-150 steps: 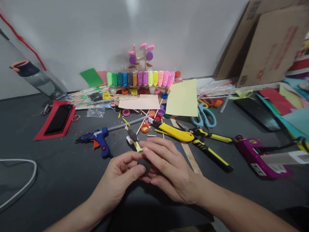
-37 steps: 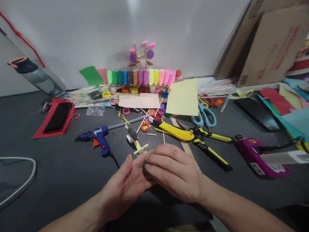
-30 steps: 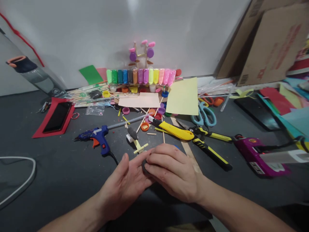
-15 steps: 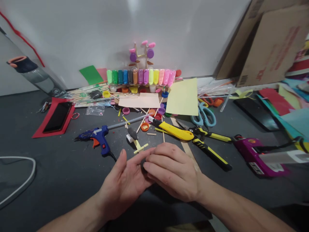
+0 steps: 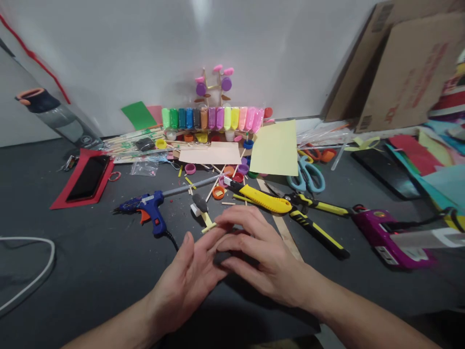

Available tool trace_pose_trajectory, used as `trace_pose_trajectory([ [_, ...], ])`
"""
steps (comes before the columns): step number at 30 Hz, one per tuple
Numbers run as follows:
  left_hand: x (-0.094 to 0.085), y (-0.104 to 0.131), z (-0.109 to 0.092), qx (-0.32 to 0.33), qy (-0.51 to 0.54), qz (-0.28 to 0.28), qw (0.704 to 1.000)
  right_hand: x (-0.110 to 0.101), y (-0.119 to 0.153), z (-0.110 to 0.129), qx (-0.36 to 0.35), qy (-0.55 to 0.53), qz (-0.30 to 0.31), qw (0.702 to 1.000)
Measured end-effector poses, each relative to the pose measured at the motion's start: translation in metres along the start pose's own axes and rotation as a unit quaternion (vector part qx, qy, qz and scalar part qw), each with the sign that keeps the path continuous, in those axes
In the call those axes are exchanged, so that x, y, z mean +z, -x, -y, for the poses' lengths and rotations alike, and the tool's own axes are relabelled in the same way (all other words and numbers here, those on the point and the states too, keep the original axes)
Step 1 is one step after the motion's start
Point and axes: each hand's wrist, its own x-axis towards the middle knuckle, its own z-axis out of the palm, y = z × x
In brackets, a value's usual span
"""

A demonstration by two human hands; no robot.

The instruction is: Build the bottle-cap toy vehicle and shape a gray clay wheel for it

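Note:
Palm up, my left hand (image 5: 189, 274) lies above the front of the dark table with its thumb raised. Over its fingers curves my right hand (image 5: 263, 259), fingers bent and partly spread. Between the two, a small dark lump like modelling clay showed a moment ago; now the fingers and shadow hide it. Just beyond my fingertips lies a small yellow-stick piece (image 5: 206, 219) with a dark grey clay lump (image 5: 199, 202) on its end and a white bit (image 5: 195, 210) beside it.
A blue glue gun (image 5: 154, 211) lies to the left, a yellow utility knife (image 5: 267, 198) and pliers (image 5: 308, 228) to the right. Behind are blue scissors (image 5: 311, 175), yellow paper (image 5: 274, 148) and a row of coloured clay packs (image 5: 212, 118). A bottle (image 5: 63, 121) stands far left.
My right hand has shifted over the left, its fingers lifting and spreading further across the left fingers. The dark lump has gone out of sight between them.

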Motion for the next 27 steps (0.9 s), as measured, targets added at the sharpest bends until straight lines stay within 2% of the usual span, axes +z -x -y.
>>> trace_pose_trajectory([
  [4,-0.002,0.001,0.002,-0.042,-0.019,-0.005,0.999,-0.002,-0.001,0.004,-0.009,-0.010,0.034,0.999],
  [8,-0.006,0.000,0.006,-0.044,-0.051,-0.029,0.997,-0.001,0.001,0.004,0.007,-0.004,0.052,0.999],
  [12,-0.007,0.000,0.007,-0.015,-0.084,-0.051,0.995,0.000,0.003,0.002,0.003,-0.015,0.029,0.999],
  [15,-0.004,0.000,0.005,0.007,-0.073,-0.052,0.996,0.001,0.003,0.001,-0.010,0.015,0.009,1.000],
  [21,0.004,-0.002,0.001,-0.007,-0.004,-0.087,0.996,0.002,0.003,-0.003,-0.037,0.056,-0.002,0.998],
  [27,0.002,-0.005,-0.001,-0.022,-0.033,-0.079,0.996,0.001,0.002,-0.008,-0.020,0.041,-0.001,0.999],
])
